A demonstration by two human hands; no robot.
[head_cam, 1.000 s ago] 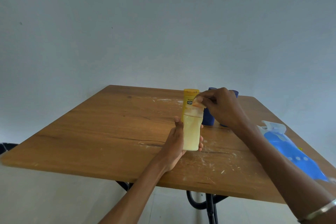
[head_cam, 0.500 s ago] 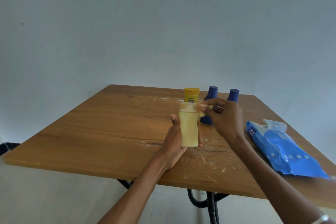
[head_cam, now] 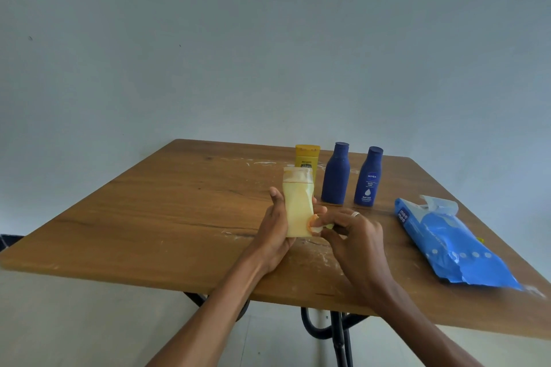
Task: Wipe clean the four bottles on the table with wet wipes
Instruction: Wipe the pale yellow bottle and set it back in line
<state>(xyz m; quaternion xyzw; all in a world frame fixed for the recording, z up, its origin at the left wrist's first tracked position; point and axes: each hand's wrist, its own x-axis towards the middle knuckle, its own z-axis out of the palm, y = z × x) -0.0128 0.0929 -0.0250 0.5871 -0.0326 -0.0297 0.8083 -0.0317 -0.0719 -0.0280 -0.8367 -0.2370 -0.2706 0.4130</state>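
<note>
My left hand (head_cam: 275, 228) grips a pale yellow bottle (head_cam: 298, 205) upright just above the wooden table (head_cam: 167, 211). My right hand (head_cam: 353, 240) pinches a small wet wipe (head_cam: 316, 226) and presses it against the bottle's lower right side. Behind it stand a darker yellow bottle (head_cam: 307, 156) and two dark blue bottles (head_cam: 336, 174) (head_cam: 369, 177), the right one with a white label facing me.
A blue pack of wet wipes (head_cam: 450, 243) lies on the table's right side, its flap lifted. White smears mark the wood near my hands. A plain wall rises behind the table, and black metal legs (head_cam: 337, 334) show under its front edge.
My right hand has slid the wipe down from the pale bottle's cap to its lower side. The left hand keeps its hold, and the blue bottles behind are now uncovered.
</note>
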